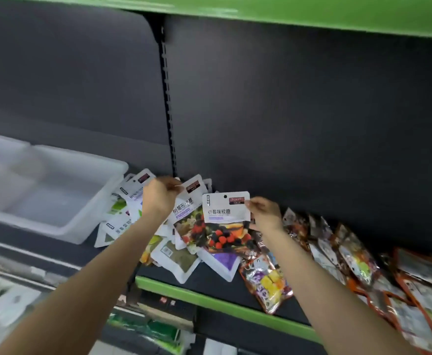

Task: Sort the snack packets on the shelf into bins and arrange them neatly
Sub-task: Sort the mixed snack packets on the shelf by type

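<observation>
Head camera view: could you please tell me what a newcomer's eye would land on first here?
Probably the white berry-picture candy pouch held up at centre, pinched at its top right corner by the right hand. Beside it, the left hand pinches the top of a matching white berry pouch above the loose pile. To the left sits a translucent white plastic bin; shiny orange-edged snack packets sprawl right.

Two bare forearms enter from six o'clock, with no sleeve, watch, band or glove showing on either. The left hand [160, 194] and right hand [263, 213] wear no rings that can be made out; motion blur softens the fingers.
</observation>
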A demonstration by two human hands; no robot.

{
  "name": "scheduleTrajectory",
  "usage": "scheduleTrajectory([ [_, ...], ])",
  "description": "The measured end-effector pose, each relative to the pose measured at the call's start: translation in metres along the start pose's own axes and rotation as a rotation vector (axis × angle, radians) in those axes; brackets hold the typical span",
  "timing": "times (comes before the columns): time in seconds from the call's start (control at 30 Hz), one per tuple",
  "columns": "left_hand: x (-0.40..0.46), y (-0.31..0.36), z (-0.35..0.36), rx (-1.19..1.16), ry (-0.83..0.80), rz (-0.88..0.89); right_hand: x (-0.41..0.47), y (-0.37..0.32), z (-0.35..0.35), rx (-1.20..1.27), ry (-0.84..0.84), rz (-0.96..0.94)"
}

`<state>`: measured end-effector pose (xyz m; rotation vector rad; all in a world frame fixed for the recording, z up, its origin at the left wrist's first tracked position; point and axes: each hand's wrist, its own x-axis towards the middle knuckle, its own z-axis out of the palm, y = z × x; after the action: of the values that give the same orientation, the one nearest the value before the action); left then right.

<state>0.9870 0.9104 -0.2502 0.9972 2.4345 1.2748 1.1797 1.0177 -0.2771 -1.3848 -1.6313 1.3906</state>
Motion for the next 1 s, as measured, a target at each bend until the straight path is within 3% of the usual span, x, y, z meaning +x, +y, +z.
scheduleTrajectory([
  [0.2,0.061,-0.033,-0.025,-0.008,-0.014,-0.069,0.027,-0.007,0.066,0.2,0.112,0.26],
  [0.33,0.09,-0.05,-0.042,0.21,0.021,-0.131,0.04,-0.01,0.102,0.284,0.112,0.314],
  [0.4,0.085,-0.063,-0.041,0.443,-0.016,-0.022,0.04,-0.009,0.115,0.274,0.103,0.345],
  [0.5,0.058,-0.074,-0.025,0.574,-0.169,0.447,0.042,-0.004,0.127,0.207,0.09,0.383],
  [0.57,0.045,-0.076,-0.015,0.64,-0.41,0.595,0.044,-0.004,0.129,0.076,0.109,0.297],
  [0.63,0.043,-0.079,-0.007,0.775,-0.556,0.571,0.041,-0.004,0.128,-0.169,0.093,0.124],
  [0.73,0.044,-0.079,-0.002,0.89,-0.575,0.546,0.023,0.008,0.118,-0.574,-0.049,-0.154],
  [0.8,0.043,-0.072,0.002,0.933,-0.557,0.561,0.012,0.025,0.107,-0.813,-0.057,-0.273],
  [0.9,0.034,-0.057,0.015,1.012,-0.563,0.606,-0.001,0.047,0.077,-1.015,0.009,-0.272],
  [1.0,0.02,-0.04,0.035,1.024,-0.595,0.683,-0.01,0.059,0.038,-1.127,0.024,-0.099],
])
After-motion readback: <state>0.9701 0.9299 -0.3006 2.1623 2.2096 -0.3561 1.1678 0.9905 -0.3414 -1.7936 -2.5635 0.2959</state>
